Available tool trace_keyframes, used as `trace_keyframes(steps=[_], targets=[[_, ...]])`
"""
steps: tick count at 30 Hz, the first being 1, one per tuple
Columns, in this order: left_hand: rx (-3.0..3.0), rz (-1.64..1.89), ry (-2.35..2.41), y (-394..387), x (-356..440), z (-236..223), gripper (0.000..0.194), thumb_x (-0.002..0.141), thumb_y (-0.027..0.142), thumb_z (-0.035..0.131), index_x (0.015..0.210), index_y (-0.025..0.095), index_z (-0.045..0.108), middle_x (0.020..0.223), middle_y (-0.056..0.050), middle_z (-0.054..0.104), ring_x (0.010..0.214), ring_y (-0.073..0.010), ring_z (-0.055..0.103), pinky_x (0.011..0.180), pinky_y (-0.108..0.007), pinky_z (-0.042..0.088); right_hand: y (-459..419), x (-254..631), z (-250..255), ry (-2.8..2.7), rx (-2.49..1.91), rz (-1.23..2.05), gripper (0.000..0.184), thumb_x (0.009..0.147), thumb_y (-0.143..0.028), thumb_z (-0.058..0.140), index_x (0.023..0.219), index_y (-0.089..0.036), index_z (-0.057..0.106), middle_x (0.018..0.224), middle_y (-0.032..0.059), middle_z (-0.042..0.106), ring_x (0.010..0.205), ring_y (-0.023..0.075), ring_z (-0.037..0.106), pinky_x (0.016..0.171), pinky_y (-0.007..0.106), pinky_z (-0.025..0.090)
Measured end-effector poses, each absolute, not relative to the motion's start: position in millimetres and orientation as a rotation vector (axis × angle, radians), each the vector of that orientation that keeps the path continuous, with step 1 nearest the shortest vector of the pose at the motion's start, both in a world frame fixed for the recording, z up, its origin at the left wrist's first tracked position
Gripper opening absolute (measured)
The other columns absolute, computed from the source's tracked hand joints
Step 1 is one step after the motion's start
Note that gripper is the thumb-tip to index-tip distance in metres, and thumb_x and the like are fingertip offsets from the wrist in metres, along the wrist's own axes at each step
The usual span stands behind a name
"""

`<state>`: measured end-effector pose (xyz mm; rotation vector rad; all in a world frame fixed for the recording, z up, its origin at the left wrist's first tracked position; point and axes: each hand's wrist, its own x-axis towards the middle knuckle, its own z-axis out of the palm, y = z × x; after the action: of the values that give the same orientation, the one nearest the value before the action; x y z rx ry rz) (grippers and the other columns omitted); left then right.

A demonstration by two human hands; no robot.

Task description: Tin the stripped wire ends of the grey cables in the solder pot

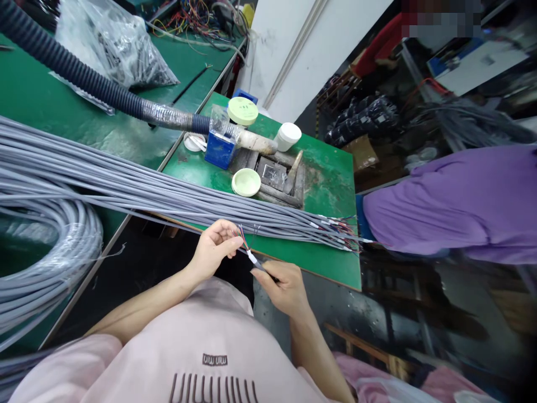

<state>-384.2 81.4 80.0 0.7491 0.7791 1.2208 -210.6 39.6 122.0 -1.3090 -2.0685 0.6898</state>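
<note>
My right hand (286,285) is closed around a grey cable (260,265) just behind its stripped end, where a white sleeve (251,256) shows. From that end thin coloured wires (244,239) fan out upward. With thumb and fingers pinched, my left hand (218,246) holds some of these wires; how many I cannot tell. Just beyond both hands lies a long bundle of grey cables (201,201) across the green table (331,168). Its stripped ends (342,229) show coloured wires at the right.
A solder pot (274,173) sits on the table beneath a fume hose nozzle (255,143). Around it are a blue box (220,150), a pale round dish (246,182) and a white tub (288,136). Coiled cable (79,235) lies left. A person in purple (457,201) is at the right.
</note>
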Motion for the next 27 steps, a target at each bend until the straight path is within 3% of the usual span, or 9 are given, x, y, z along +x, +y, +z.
trace_keyframes(steps=[4,13,27], targets=[[0.866,1.465,0.927,80.6,-388.1,87.9,0.026,0.072,0.03,0.076,0.084,0.016,0.057,0.054,0.008,0.046,0.045,-0.0034,0.038,0.045,-0.016,0.031,39.9,-211.2,121.8,-2.063,-1.339,0.685,0.045,0.09,-0.028,0.054,0.05,-0.019,0.036,0.047,-0.0049,0.032,0.045,0.0071,0.03,0.047,0.025,0.023],[1.256,1.418,1.034,80.9,-398.6,96.5,0.022,0.079,0.027,0.068,0.098,0.016,0.067,0.05,0.008,0.04,0.045,-0.0054,0.033,0.045,-0.02,0.027,42.3,-212.5,121.8,-2.086,-1.313,0.659,0.045,0.091,-0.027,0.053,0.05,-0.018,0.034,0.048,-0.0052,0.032,0.045,0.0066,0.029,0.048,0.025,0.024],[1.493,1.494,1.101,83.7,-403.4,96.7,0.01,0.079,0.025,0.067,0.085,0.017,0.068,0.049,0.007,0.045,0.043,-0.0049,0.036,0.046,-0.018,0.032,43.2,-211.8,118.7,-2.03,-1.341,0.721,0.046,0.09,-0.029,0.052,0.048,-0.018,0.038,0.047,-0.0051,0.032,0.045,0.0064,0.03,0.047,0.025,0.024]])
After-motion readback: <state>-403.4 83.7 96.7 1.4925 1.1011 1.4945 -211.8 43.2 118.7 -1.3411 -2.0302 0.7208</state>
